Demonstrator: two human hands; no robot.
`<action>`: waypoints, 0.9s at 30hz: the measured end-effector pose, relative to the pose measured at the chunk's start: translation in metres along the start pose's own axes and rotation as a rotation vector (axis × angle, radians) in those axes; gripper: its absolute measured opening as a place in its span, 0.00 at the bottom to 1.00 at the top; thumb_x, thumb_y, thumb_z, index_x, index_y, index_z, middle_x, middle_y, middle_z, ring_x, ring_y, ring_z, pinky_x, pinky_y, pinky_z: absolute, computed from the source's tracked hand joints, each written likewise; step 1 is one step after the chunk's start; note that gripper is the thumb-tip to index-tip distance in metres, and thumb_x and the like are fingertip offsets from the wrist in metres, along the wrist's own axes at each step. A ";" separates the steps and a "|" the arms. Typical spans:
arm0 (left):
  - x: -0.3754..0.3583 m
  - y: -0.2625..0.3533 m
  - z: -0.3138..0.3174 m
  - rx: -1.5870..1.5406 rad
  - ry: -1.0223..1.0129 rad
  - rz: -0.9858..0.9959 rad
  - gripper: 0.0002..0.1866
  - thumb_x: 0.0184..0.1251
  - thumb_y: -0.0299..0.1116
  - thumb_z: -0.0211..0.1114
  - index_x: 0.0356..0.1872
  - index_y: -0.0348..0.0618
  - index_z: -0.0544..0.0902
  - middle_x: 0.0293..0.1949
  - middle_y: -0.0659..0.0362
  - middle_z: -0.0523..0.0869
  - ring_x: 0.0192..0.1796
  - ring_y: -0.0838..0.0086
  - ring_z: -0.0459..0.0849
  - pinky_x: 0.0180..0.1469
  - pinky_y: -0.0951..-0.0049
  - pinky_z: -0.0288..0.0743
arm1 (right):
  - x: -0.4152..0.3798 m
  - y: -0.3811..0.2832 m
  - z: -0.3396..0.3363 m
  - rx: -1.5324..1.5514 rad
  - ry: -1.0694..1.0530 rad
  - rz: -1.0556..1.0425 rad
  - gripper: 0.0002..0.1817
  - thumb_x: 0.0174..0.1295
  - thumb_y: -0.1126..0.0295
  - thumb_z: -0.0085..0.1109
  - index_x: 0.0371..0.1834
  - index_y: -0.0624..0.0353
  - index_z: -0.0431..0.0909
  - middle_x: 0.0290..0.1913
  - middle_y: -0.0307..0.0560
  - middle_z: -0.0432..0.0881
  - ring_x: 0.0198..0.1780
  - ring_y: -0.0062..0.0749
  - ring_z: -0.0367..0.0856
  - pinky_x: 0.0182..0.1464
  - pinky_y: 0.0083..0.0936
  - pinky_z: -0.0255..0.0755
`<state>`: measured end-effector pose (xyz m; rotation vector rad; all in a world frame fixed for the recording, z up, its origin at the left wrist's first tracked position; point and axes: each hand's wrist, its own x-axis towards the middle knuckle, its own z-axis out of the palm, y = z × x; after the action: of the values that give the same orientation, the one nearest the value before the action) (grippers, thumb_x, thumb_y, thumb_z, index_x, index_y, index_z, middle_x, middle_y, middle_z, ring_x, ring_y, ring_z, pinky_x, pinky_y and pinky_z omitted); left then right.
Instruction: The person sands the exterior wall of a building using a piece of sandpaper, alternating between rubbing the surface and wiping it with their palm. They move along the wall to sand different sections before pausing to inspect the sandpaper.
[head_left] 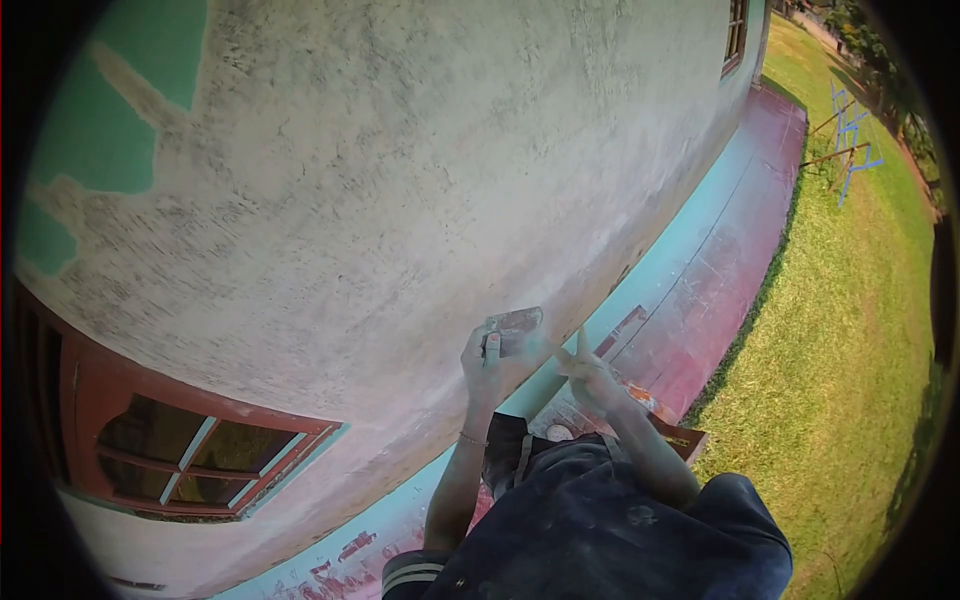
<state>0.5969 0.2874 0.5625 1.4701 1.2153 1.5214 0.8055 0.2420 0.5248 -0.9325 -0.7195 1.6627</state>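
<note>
My left hand (482, 362) is closed on a flat, rectangular, dusty piece of sandpaper (517, 328), holding it up in front of the wall (400, 220). Its surface is brownish grey with a pale coating. Just to the right, my right hand (590, 378) is held with fingers apart and nothing visible in it. A faint whitish haze hangs between the two hands, slightly blurring the right fingertips. Both hands and forearms look dusty. The wall is pale and scuffed, with green paint patches (110, 120) at the upper left.
A red-framed window (200, 455) is at lower left. Along the wall's foot run a turquoise strip (690, 225) and a reddish walkway (735, 230). A brown wooden piece (688, 440) and a round white object (558, 432) are near my body. Grass (800, 370) borders the walkway; a blue frame (850, 145) stands there.
</note>
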 end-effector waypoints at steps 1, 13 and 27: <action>-0.001 0.005 0.002 0.006 -0.001 -0.030 0.13 0.86 0.33 0.54 0.51 0.33 0.83 0.42 0.61 0.88 0.42 0.79 0.84 0.47 0.73 0.80 | 0.021 0.024 -0.011 0.027 0.095 0.125 0.46 0.74 0.70 0.58 0.89 0.52 0.39 0.79 0.59 0.66 0.63 0.35 0.83 0.61 0.28 0.74; -0.006 -0.031 0.006 0.044 0.044 -0.094 0.13 0.83 0.33 0.57 0.50 0.33 0.84 0.39 0.59 0.88 0.42 0.77 0.82 0.48 0.72 0.77 | -0.033 -0.004 -0.019 -0.197 0.091 -0.028 0.39 0.72 0.71 0.59 0.84 0.60 0.55 0.65 0.58 0.82 0.56 0.35 0.87 0.59 0.25 0.74; -0.039 -0.018 -0.004 -0.088 -0.157 -0.270 0.13 0.84 0.35 0.58 0.52 0.35 0.85 0.41 0.59 0.90 0.46 0.78 0.86 0.51 0.74 0.80 | 0.012 0.049 -0.078 -0.369 -0.277 0.056 0.36 0.84 0.45 0.34 0.78 0.65 0.67 0.76 0.57 0.72 0.81 0.41 0.61 0.84 0.43 0.41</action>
<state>0.5951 0.2567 0.5328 1.2845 1.1840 1.2397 0.8459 0.2405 0.4416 -0.9916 -1.2285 1.7608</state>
